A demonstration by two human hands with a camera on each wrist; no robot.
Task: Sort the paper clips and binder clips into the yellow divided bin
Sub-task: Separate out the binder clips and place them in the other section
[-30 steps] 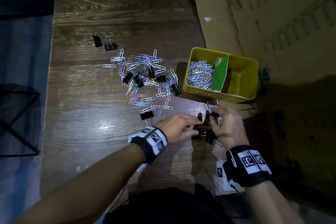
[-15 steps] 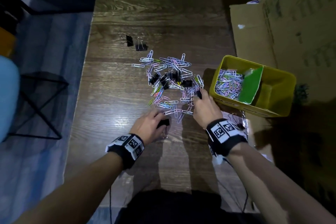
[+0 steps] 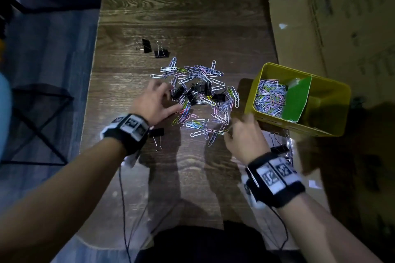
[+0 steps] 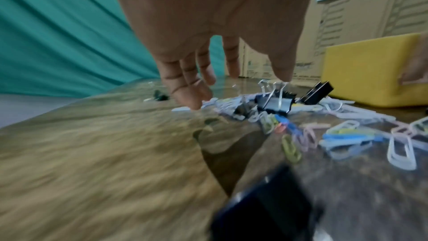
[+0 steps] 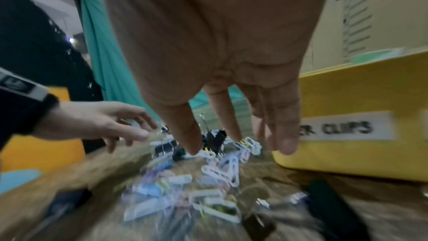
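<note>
1. The left hand (image 3: 154, 102) hovered over the left edge of the pile, fingers spread and loose, holding nothing; its fingertips (image 4: 193, 96) hung just above the desk (image 3: 188, 17) beside a white paper clip.
2. The right hand (image 3: 243, 136) hung at the pile's near right corner, just in front of the yellow divided bin (image 3: 333, 113), with fingers straight and pointing down; the right wrist view showed nothing between its fingers (image 5: 286, 135).
3. The loose paper clips (image 3: 198, 92), white, pink, blue and green, lay scattered in a heap mid-desk, touching and overlapping one another.
4. Several black binder clips (image 3: 193, 93) sat tangled in the middle of that heap.
5. Two more binder clips (image 3: 155, 49) lay apart from the heap on its far left side.
6. One single binder clip (image 3: 156, 133) rested on the desk just beside the left wrist band, handles pointing towards the person.
7. Another black clip (image 3: 279, 148) lay near the right wrist, in front of the bin.
8. The bin stood at the desk's right edge, with a green divider (image 3: 297, 98) standing across it; its left compartment held a mound of sorted paper clips (image 3: 269, 98).
9. A label on the bin's near wall (image 5: 347, 129) ended in "CLIPS".
10. Cardboard boxes (image 3: 342, 17) stood behind the bin.
</note>
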